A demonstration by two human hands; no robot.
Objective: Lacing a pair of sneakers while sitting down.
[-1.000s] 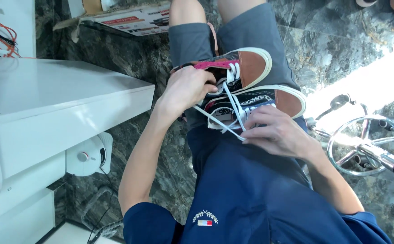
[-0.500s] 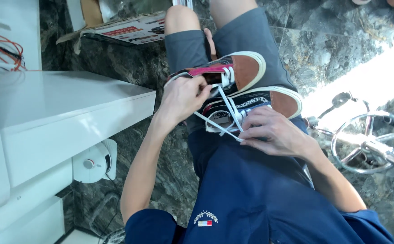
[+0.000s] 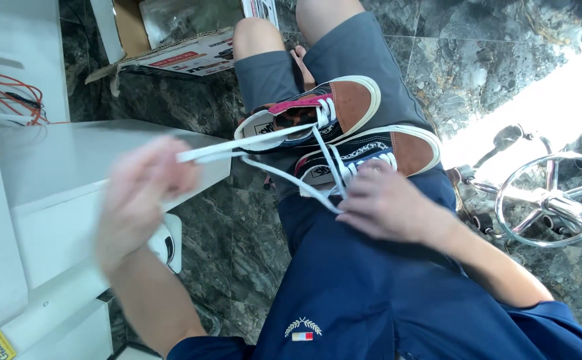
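Left hand (image 3: 146,193), blurred, pinches the white shoelace (image 3: 238,148); right hand (image 3: 388,203) presses flat on the nearer sneaker (image 3: 371,155). We judge the lace soft, light, best gripped near its end.

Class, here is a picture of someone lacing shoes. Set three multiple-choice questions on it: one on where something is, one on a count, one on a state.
1. Where do the two sneakers rest?
A. on the person's lap
B. on the white shelf
C. on the floor

2. How many sneakers are there?
A. one
B. two
C. three

3. How is the white shoelace in the left hand?
A. pulled out taut
B. tied in a bow
C. lying loose on the floor

Answers: 1 A, they lie on the grey shorts. 2 B, a pair lies side by side. 3 A, it stretches straight from sneaker to left hand, while the right hand steadies the nearer sneaker.
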